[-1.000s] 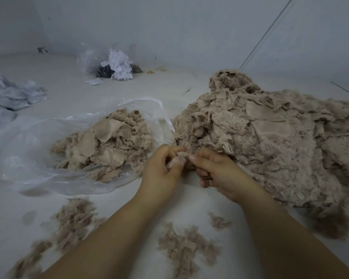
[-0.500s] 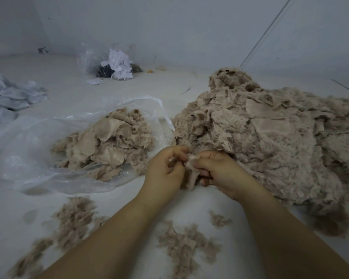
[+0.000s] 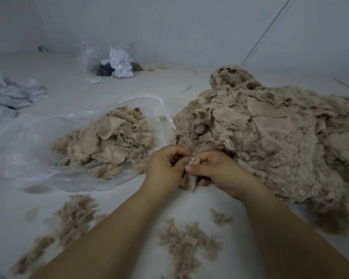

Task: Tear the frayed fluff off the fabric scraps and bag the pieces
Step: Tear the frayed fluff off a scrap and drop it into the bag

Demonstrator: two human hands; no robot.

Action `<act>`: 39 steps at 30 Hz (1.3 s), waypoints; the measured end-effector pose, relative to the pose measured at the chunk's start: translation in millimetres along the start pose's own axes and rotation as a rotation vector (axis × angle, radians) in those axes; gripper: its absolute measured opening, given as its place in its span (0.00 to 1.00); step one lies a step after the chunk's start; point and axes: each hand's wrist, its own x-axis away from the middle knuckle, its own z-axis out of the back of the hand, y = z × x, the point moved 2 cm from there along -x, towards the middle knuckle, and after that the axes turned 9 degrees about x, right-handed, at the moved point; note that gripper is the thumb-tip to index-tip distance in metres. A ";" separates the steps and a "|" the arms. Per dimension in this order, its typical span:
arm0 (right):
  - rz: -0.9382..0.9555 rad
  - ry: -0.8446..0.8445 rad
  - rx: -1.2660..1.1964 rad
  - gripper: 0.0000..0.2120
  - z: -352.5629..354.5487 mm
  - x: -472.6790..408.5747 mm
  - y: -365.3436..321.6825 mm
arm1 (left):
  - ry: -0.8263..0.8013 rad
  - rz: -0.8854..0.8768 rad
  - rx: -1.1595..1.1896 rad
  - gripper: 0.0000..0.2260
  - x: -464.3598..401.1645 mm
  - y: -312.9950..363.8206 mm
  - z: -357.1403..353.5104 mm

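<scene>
Two clear plastic bags are seen on the pale counter [image 3: 189,91]. The near bag [image 3: 24,150], lying open at left, holds a mound of beige fabric pieces [image 3: 107,141]. The far bag [image 3: 93,59], by the wall, holds white scraps [image 3: 119,61] and something dark; the dark contents cannot be made out.

One large pile of fluffy beige scraps [image 3: 270,141] is spread across the right side, just beside the near bag's mouth. A rumpled grey cloth [image 3: 8,95] lies at far left.

Three loose patches of torn fluff are counted near the forearms: one at near left [image 3: 69,220], one at near centre [image 3: 185,242], one small tuft [image 3: 220,217] to its right.

One scrap [image 3: 189,178] is held between the two hands at centre, in front of the pile. It is pinched by the left hand [image 3: 165,168] with curled fingers, and gripped by the right hand [image 3: 216,170] between thumb and fingers.
</scene>
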 end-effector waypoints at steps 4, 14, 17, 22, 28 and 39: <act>-0.038 0.026 -0.052 0.06 -1.0 -0.6 -0.7 | 0.035 -0.023 0.017 0.10 -1.7 0.7 1.0; -0.044 0.042 -0.217 0.18 -3.3 2.5 -6.7 | 0.089 -0.066 -0.161 0.20 -10.2 -10.2 -1.2; -0.038 0.026 -0.212 0.18 -2.4 4.4 -7.2 | 0.100 -0.039 -0.175 0.17 -12.7 -10.5 1.8; -0.090 0.095 -0.297 0.09 -2.6 2.3 -5.5 | 0.094 -0.129 -0.182 0.03 -2.0 2.2 4.1; -0.081 0.119 -0.327 0.12 -1.2 2.2 -5.1 | -0.109 0.255 0.126 0.07 7.8 -2.4 -1.1; -0.026 0.035 -0.152 0.09 -2.9 4.0 -7.7 | 0.006 0.118 0.108 0.09 6.1 1.8 4.0</act>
